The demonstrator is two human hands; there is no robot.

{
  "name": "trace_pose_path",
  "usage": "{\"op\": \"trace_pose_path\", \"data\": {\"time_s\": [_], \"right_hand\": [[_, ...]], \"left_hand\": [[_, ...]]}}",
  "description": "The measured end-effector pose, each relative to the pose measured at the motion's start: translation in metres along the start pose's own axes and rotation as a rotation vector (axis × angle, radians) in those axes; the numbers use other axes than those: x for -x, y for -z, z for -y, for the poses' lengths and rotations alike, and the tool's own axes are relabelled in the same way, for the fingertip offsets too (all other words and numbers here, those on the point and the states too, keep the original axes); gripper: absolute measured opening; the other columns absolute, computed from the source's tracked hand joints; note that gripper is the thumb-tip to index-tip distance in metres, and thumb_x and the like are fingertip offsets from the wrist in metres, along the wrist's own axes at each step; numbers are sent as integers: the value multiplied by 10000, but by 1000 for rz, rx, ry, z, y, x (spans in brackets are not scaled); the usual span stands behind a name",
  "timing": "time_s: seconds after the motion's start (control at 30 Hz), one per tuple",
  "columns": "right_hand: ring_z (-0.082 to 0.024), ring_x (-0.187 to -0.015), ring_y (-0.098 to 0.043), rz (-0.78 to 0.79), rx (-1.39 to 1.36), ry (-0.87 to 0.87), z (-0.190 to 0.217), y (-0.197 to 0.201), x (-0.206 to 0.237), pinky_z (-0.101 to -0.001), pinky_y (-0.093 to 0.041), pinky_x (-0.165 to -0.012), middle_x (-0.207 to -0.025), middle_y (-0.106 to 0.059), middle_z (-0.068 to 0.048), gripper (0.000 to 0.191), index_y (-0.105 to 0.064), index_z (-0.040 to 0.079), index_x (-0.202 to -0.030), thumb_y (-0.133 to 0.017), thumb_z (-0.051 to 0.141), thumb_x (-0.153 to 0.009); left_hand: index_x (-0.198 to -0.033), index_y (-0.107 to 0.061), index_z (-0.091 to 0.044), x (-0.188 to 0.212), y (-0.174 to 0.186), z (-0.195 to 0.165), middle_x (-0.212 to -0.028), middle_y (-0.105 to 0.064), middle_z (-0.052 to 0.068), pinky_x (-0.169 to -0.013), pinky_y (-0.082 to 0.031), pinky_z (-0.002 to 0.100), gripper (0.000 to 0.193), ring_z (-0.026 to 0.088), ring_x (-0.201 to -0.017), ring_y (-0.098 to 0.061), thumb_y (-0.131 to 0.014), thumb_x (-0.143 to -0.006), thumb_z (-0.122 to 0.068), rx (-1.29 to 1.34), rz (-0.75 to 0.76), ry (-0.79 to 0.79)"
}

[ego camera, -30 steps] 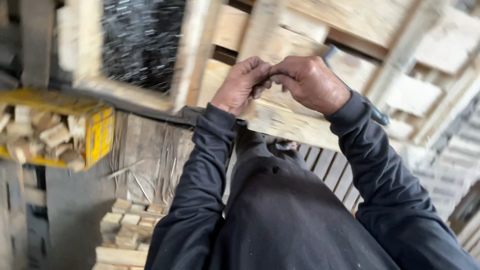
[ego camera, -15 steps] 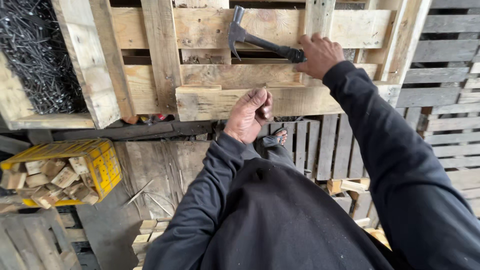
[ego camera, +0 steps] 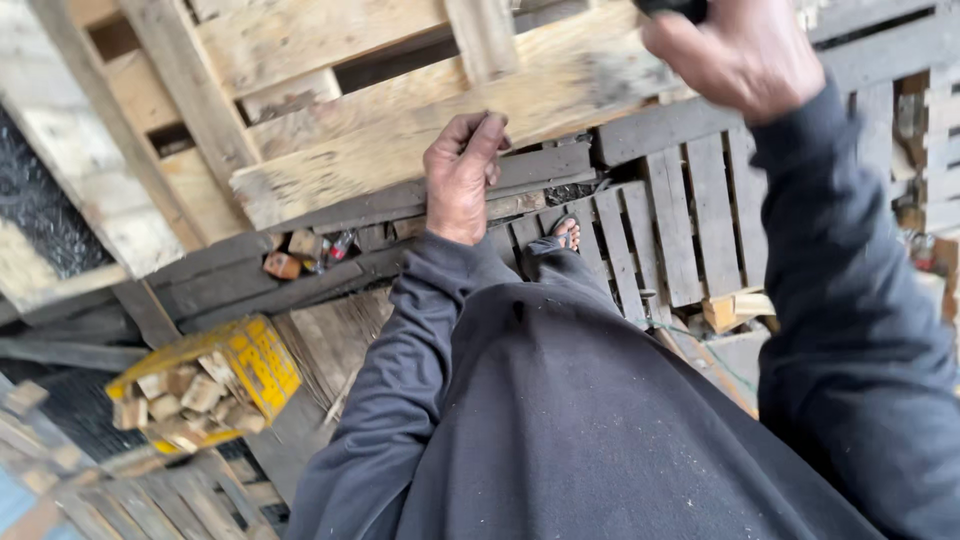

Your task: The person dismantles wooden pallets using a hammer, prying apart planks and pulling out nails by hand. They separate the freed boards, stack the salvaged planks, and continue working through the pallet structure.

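Both your hands are at the pale wooden pallet (ego camera: 400, 130): your left hand (ego camera: 462, 172) pinches something small, too small to identify, against its front plank edge. Your right hand (ego camera: 740, 55), raised at the pallet's right end, is fisted round a dark tool handle (ego camera: 672, 8).

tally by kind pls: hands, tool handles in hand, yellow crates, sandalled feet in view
Hands: 2, the left hand on the pale pallet board, the right hand raised
Dark tool handle gripped in the right hand: 1, its head out of frame
Yellow crate of wood blocks: 1
Sandalled foot: 1
Total: 5
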State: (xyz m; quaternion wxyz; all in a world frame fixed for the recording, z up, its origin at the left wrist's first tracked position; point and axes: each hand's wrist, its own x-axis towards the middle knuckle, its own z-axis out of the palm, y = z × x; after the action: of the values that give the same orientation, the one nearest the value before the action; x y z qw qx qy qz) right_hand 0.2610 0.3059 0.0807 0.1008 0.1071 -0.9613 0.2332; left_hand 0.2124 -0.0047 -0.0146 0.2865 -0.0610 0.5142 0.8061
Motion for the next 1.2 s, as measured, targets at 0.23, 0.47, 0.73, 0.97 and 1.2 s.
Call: {"op": "trace_pose_path", "data": {"time_s": [0.23, 0.47, 0.73, 0.97, 1.2], "right_hand": [[-114, -523, -558, -517, -864, -1083, 81, -35, 203, -268, -461, -469, -722, -563, -6, 170, -511, 42, -1013, -658, 125, -1041], [-61, -544, -530, -539, -1052, -1236, 126, -99, 277, -251, -435, -453, -715, -544, 26, 170, -559, 63, -988, -715, 128, -971], [-66, -638, -503, -416, -796, -1099, 126, -135, 240, -267, -450, -563, -720, -558, 12, 215, -599, 22, -1037, -737, 170, -968], [-78, -484, -503, -368, -989, -1458, 132, -106, 199, -270, -408, -431, -637, -543, 3, 226, -601, 47, -986, -717, 235, -939], [-65, -581, -558, -654, -978, -1074, 174, -70, 178, -229, -446, -508, -766, -584, 16, 378, -549, 49, -1066, -622, 420, -1055]], "left_hand": [[-995, -729, -74, -64, -85, 77, -903, -744, 43, -754, -634, 270, 165, 123, -821, -685, -735, -999, -239, -531, 363, -337], [-1003, -736, -93, -114, -116, 94, -815, -760, 15, -569, -620, 260, 113, 89, -686, -729, -723, -1010, -205, -934, 533, -553], [-1018, -734, -114, -111, -112, 96, -861, -778, 26, -572, -586, 263, 94, 96, -699, -721, -732, -1012, -208, -848, 567, -608], [-1078, -725, -103, -105, -120, 79, -962, -761, 65, -701, -589, 312, 120, 177, -815, -731, -756, -974, -154, -912, 641, -633], [-1039, -711, -127, -107, -120, 81, -936, -742, 34, -668, -590, 293, 109, 165, -784, -714, -764, -945, -120, -952, 701, -530]]}}
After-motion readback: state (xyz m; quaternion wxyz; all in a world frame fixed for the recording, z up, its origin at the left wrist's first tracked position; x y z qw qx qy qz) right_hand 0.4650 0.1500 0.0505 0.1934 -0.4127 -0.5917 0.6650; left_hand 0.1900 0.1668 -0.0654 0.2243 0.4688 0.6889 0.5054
